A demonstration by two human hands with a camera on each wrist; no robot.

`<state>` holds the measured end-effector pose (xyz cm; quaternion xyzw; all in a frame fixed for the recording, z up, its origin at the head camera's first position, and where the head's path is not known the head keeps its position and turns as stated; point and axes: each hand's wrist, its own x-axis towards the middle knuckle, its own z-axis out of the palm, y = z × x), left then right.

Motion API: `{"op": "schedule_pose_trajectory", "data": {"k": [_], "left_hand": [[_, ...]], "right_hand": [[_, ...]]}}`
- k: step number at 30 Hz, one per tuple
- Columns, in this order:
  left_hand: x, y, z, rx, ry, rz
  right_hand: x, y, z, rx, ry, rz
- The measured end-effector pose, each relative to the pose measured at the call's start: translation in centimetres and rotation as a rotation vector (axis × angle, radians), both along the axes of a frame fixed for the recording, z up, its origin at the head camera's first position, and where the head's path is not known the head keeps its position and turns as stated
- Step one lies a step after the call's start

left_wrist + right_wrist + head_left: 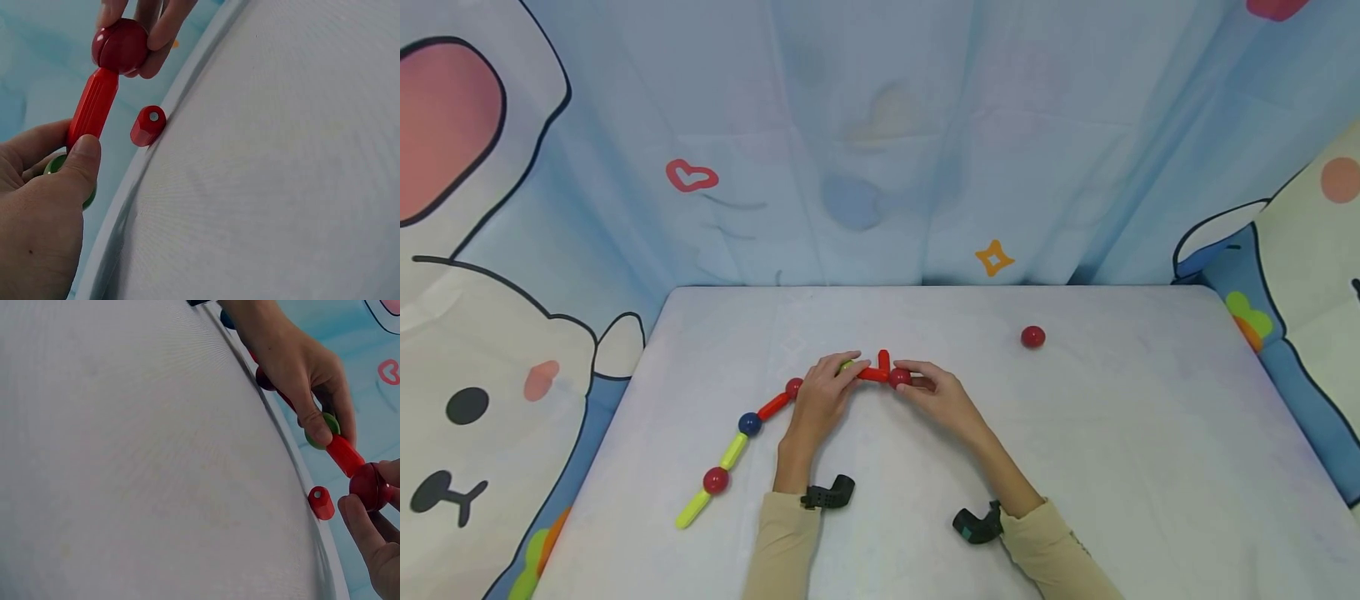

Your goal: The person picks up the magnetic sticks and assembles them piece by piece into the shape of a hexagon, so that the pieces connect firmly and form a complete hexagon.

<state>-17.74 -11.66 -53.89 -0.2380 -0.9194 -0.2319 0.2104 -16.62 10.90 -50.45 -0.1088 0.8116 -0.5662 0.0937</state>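
Note:
My left hand (822, 398) pinches a red rod (92, 109) between thumb and fingers, close to a green ball (324, 430) at its left end. In my right hand (946, 406) a red ball (370, 486) is held by the fingertips, right at the rod's other end. From under the left hand a chain runs toward the near left: a red ball (793, 387), a red rod (773, 406), a blue ball (749, 424), a yellow-green rod (733, 451), another red ball (716, 480) and a last yellow-green rod (692, 509). The left hand hides part of it in the head view.
A loose red rod (149, 127) with a silvery dot on its end lies on the table just beyond the held rod. Farther right, a single red ball (1033, 337) sits near the back of the white-covered table (1112, 450). A printed blue curtain (880, 208) hangs behind.

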Motion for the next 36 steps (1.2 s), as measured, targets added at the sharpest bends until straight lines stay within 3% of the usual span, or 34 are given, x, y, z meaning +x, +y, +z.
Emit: {"op": "schedule_pose_trajectory", "data": {"k": [7, 15, 22, 29, 36], "left_hand": [[0.0, 0.0, 0.1, 0.001, 0.012, -0.009], [-0.1, 0.6, 0.3, -0.017, 0.072, -0.029], [0.1, 0.7, 0.3, -0.099, 0.122, -0.021], [0.0, 0.5, 0.2, -0.103, 0.075, 0.018], [-0.2, 0.5, 0.1, -0.079, 0.099, 0.084]], "right_hand": [[-0.2, 0.0, -0.3, -0.029, -0.004, 0.008], [-0.1, -0.1, -0.4, -0.040, -0.011, 0.043], [0.0, -0.5, -0.4, -0.062, 0.023, 0.105], [-0.2, -0.5, -0.6, 0.094, 0.082, 0.043], [-1.3, -0.8, -0.9, 0.221, 0.183, 0.097]]}}
